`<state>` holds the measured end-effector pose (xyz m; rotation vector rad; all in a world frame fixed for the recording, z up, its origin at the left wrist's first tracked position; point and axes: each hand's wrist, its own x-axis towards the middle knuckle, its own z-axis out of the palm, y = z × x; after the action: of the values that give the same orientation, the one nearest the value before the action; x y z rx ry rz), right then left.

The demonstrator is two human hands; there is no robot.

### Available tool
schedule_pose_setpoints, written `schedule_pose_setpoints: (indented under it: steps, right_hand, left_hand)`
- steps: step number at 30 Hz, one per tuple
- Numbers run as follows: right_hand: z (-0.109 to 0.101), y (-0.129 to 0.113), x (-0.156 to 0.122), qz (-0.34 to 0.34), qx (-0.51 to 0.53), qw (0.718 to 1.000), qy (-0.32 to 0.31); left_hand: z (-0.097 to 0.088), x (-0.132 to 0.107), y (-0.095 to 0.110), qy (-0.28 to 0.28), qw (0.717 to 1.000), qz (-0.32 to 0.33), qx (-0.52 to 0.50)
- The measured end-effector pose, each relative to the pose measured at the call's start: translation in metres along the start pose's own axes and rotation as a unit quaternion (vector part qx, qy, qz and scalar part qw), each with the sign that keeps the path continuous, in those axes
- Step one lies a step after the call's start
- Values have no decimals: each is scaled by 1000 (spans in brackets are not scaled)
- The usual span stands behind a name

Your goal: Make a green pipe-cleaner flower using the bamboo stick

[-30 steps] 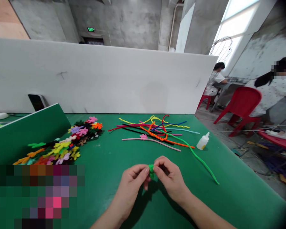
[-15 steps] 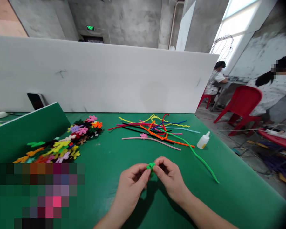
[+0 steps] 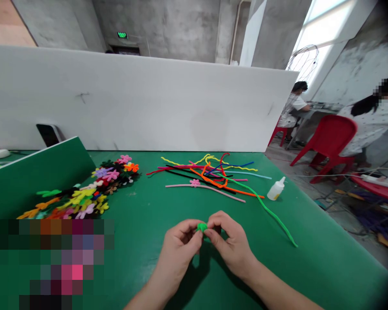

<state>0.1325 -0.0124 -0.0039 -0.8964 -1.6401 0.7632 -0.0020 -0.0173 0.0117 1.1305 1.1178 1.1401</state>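
Note:
A small green felt piece (image 3: 201,227) is pinched between the fingertips of both hands, just above the green table (image 3: 142,215). My left hand (image 3: 177,254) grips it from the left with thumb and fingers closed. From the right, my right hand (image 3: 231,245) pinches the same piece. Most of the piece is hidden by my fingers. Beyond my hands lies a heap of coloured pipe cleaners (image 3: 213,174), among them a pink one with a pink felt flower (image 3: 195,183) on it and a long green one (image 3: 271,217).
A pile of coloured felt flowers (image 3: 90,193) lies at the left beside a tilted green board (image 3: 35,176). A small white glue bottle (image 3: 276,189) stands at the right. A white partition (image 3: 132,103) closes the back. Other people sit on red chairs (image 3: 330,144) at the right.
The green piece has been squeezed smaller between my fingertips and turned a little. Both hands stay in the same place.

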Motion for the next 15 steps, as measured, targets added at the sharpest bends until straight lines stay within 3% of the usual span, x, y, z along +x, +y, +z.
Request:
schedule_pose_setpoints:
  steps: [15]
  right_hand:
    - [10,2,-1,157,137,978,26]
  left_hand:
    - [4,-2,5,22,999,17,41]
